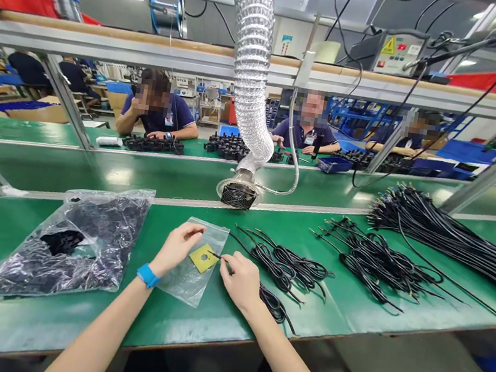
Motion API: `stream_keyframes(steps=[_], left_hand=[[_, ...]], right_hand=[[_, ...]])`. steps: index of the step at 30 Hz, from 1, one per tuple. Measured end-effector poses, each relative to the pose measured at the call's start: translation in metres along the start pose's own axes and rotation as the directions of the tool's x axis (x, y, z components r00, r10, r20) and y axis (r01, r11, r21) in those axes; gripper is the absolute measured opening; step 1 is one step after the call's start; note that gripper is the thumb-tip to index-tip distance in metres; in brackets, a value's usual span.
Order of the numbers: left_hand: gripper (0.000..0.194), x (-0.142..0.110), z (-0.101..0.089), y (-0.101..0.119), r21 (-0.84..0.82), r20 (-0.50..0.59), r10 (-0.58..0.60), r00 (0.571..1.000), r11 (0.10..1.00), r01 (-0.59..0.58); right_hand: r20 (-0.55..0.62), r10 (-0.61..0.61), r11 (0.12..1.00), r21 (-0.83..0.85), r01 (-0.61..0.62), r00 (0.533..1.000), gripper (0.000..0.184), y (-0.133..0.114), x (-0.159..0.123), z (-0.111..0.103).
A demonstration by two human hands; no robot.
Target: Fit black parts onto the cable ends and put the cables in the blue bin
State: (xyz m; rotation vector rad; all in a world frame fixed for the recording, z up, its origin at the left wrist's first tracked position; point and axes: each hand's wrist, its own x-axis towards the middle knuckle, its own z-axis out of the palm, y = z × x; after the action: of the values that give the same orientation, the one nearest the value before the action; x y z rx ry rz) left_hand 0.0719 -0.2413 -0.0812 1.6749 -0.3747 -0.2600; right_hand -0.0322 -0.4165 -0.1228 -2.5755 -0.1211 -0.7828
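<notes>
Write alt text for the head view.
A person's right hand holds a thin dark item over a yellow square on a clear bag; the left hand seems to pinch something small. Coiled black cables lie rightward on the green bench, a larger bag leftward.

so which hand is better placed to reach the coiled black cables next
Probably the right hand: the coiled black cables lie just beside it, though it pinches a thin dark piece. The left hand is farther off, by the clear bag.

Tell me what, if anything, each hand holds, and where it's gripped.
The right hand pinches a thin dark strand behind its tip, which juts toward the yellow square. The left hand pinches a small dark piece; the gripped part can't be told.
</notes>
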Motion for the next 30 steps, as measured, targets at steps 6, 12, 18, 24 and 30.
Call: stream_keyframes(steps=[6,12,18,24,30], left_hand=[[0.067,-0.009,0.019,-0.018,-0.31,0.158,-0.191,0.969,0.922,0.232],[0.066,-0.015,0.021,-0.009,-0.457,0.221,-0.236,0.946,0.832,0.314],[0.065,-0.015,0.019,-0.008,-0.484,0.204,-0.231,0.951,0.821,0.303],[0.06,-0.013,0.015,-0.014,-0.44,0.189,-0.195,0.963,0.859,0.26],[0.057,-0.013,0.012,-0.021,-0.369,0.225,-0.139,0.964,0.904,0.216]], right_hand=[[-0.181,0.09,0.962,0.271,-0.039,0.979,0.027,-0.004,0.004,-0.004],[-0.169,0.092,0.955,0.296,-0.039,0.981,0.027,-0.01,0.006,-0.008],[-0.003,0.193,0.898,0.403,-0.175,0.981,0.037,-0.006,0.005,-0.006],[0.161,0.351,0.748,0.544,-0.38,0.922,0.042,-0.001,0.005,-0.002],[0.254,0.46,0.623,0.59,-0.513,0.851,0.056,-0.004,0.011,-0.007]])
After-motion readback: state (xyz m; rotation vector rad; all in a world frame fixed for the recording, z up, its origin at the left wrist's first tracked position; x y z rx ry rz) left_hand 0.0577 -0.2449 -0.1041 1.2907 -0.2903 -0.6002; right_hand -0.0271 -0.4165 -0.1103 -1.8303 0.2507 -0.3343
